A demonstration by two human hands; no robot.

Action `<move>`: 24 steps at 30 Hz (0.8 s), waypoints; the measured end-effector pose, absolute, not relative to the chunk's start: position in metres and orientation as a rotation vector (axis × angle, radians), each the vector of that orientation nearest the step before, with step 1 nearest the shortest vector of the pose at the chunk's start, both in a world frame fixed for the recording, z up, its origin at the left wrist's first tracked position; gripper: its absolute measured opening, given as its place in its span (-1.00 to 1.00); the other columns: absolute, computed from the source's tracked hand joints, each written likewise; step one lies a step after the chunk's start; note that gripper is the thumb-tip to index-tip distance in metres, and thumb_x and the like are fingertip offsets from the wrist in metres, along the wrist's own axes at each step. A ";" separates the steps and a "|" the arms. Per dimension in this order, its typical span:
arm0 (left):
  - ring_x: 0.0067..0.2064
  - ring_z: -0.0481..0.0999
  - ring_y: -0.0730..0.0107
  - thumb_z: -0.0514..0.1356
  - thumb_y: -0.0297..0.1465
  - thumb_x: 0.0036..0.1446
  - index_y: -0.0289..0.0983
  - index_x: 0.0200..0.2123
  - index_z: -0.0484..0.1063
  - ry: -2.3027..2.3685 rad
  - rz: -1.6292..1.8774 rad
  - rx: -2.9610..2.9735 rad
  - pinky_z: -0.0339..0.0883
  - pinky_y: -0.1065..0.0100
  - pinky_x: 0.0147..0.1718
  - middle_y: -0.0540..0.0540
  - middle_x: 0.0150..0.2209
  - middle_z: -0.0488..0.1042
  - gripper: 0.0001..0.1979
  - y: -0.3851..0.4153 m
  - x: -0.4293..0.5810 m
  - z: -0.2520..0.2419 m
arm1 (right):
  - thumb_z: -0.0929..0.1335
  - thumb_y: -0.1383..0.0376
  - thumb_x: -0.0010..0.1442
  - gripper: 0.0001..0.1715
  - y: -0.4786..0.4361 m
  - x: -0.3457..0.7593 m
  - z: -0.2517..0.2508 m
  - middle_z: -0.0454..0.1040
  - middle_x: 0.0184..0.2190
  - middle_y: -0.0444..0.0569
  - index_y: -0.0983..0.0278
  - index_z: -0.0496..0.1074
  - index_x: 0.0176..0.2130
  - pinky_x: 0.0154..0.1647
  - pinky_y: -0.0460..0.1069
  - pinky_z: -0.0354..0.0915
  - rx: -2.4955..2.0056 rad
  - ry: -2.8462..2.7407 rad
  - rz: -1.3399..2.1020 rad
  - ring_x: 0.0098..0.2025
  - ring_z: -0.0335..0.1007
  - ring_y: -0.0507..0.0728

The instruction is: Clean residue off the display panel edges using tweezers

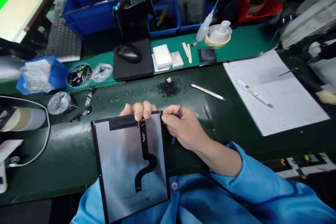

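Observation:
A tablet-size display panel (120,168) is held up in front of my chest, its silvery back facing me. A black flex cable (144,143) runs down that back in an S-bend. My left hand (141,109) grips the panel's top edge, fingers curled over it and the rest hidden behind. At the top right corner my right hand (183,126) pinches at the edge with thumb and forefinger. Metal tweezers (180,111) poke out between the fingers of that hand. Whatever lies between the pinching fingertips is too small to make out.
Black thin scraps (170,88) lie heaped beyond the panel, with a white stick tool (208,92) beside them. Lined paper with a pen (254,93) lies to the right. A mouse (128,53), a keyboard (61,31) and blue bins (89,10) stand behind.

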State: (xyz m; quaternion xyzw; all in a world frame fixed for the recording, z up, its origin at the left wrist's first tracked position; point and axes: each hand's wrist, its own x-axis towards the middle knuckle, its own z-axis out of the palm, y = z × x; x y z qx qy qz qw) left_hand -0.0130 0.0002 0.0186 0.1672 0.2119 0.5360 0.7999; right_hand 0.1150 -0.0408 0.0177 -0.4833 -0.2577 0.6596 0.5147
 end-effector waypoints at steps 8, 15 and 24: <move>-0.33 0.21 0.45 -0.01 -0.19 0.30 -0.36 -0.54 -0.06 0.336 1.120 0.306 0.34 0.37 -0.21 -0.05 -0.45 -0.04 -0.53 -0.005 -0.017 0.018 | 0.42 0.29 0.00 -0.86 -0.039 0.113 0.021 0.11 -0.73 -0.35 0.25 0.37 -0.46 -0.69 -0.15 -0.11 -1.156 -0.588 1.592 -0.70 -0.06 -0.11; -0.32 0.21 0.43 -0.02 -0.18 0.31 -0.35 -0.54 -0.01 0.292 1.116 0.318 0.34 0.37 -0.21 -0.05 -0.45 -0.04 -0.54 -0.005 -0.017 0.013 | 0.43 0.28 -0.04 -0.85 -0.039 0.112 0.022 0.10 -0.75 -0.36 0.24 0.35 -0.48 -0.70 -0.15 -0.13 -1.167 -0.528 1.594 -0.71 -0.07 -0.11; -0.45 -0.02 0.50 -0.09 -0.16 0.31 -0.35 -0.55 -0.17 0.397 1.178 0.250 0.18 0.44 -0.42 0.00 -0.47 -0.21 -0.51 -0.001 -0.010 0.020 | 0.44 0.26 0.08 -0.87 -0.043 0.114 0.018 0.16 -0.72 -0.33 0.27 0.43 -0.39 -0.67 -0.14 -0.07 -1.104 -0.644 1.578 -0.68 -0.03 -0.10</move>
